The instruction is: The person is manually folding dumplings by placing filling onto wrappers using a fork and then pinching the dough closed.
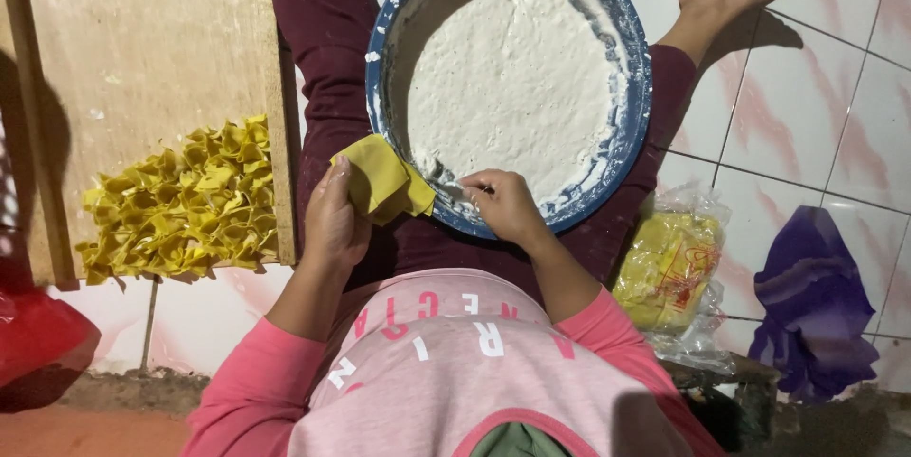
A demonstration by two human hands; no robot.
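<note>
Wrapper [384, 177]: yellow square, draped over our left hand [332, 215], fingers cupped under it, held just beside the near rim of the bowl [380, 87], likely so filling travels a short way. Right hand [503, 205] sits at that rim, fingers pinched together on a small tool we cannot make out, tip in the white paste [512, 77]. Bowl rests on the lap. Folded pieces [180, 201] heap on the board [142, 39] to the left, crowding its near edge; far part has room. Bag [669, 272] lies right, on the floor.
</note>
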